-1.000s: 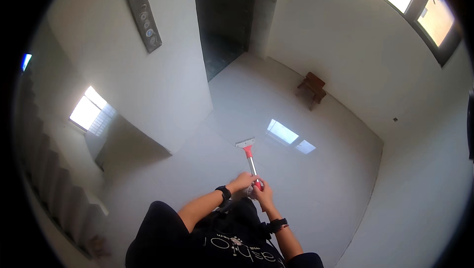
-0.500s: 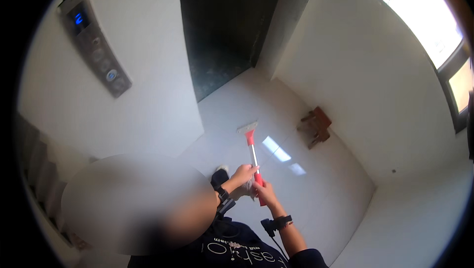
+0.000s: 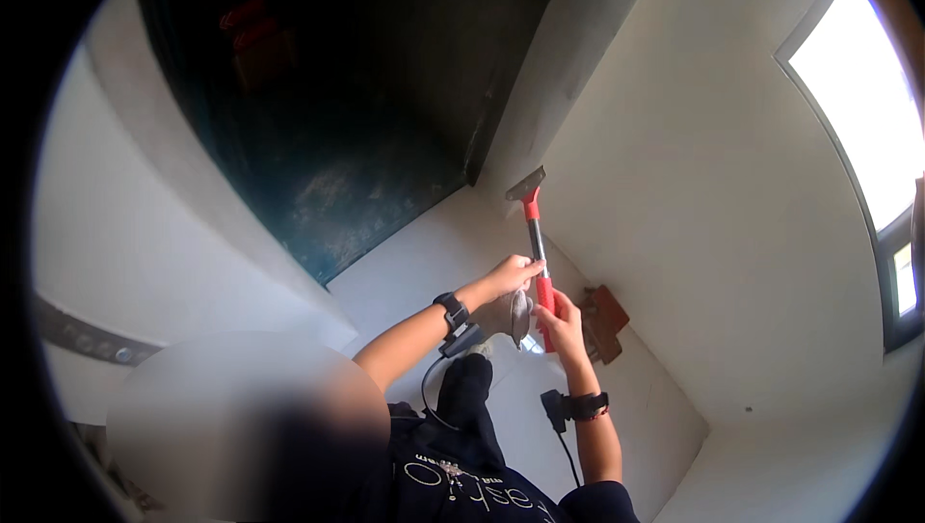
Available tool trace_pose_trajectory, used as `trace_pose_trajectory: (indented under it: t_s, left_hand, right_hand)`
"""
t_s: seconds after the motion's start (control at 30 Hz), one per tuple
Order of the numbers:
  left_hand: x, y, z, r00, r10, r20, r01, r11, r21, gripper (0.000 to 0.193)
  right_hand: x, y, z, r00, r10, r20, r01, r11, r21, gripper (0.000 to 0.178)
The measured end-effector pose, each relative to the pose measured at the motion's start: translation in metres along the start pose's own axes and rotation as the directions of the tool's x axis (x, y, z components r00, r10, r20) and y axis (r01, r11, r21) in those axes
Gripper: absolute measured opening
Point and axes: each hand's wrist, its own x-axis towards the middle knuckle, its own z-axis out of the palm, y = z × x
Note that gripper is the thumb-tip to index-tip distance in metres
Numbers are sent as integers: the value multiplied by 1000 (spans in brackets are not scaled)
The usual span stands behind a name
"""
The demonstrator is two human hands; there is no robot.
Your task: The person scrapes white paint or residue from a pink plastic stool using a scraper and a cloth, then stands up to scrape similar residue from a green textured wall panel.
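Observation:
A long-handled scraper (image 3: 536, 236) with a wide metal blade, red neck, silver shaft and red grip points up and away from me, its blade in front of the pale wall corner. My left hand (image 3: 512, 275) is closed, with the fingers on the shaft just above the grip. Lower down, my right hand (image 3: 561, 320) wraps round the red grip. A crumpled greyish cloth (image 3: 520, 317) hangs below my left hand, between the two hands; what holds it is partly hidden.
A small brown wooden stool (image 3: 605, 321) stands by the right wall. Ahead on the left, a dark doorway (image 3: 385, 137) shows reddish boxes (image 3: 260, 46) inside. The window (image 3: 858, 108) is at upper right, a button panel (image 3: 96, 342) at left. A blurred patch covers the lower left.
Both hands have raised the scraper up and forward, from above the floor tiles to in front of the wall corner. My view has turned, showing more of the doorway.

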Motion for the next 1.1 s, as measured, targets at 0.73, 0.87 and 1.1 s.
trace_pose_trajectory:
  t_s: [0.73, 0.87, 1.1]
  left_hand:
    - [113, 78, -18, 978, 139, -153, -115, 981, 155, 35]
    - [110, 76, -17, 981, 137, -139, -112, 979, 172, 39]
    - [94, 79, -11, 988, 114, -109, -112, 993, 24, 47]
  right_hand:
    - [145, -114, -60, 992, -130, -5, 80, 645, -760, 48]
    - [140, -133, -53, 996, -93, -8, 54, 648, -760, 48]
    - [131, -163, -28, 995, -70, 67, 91, 435, -896, 50]
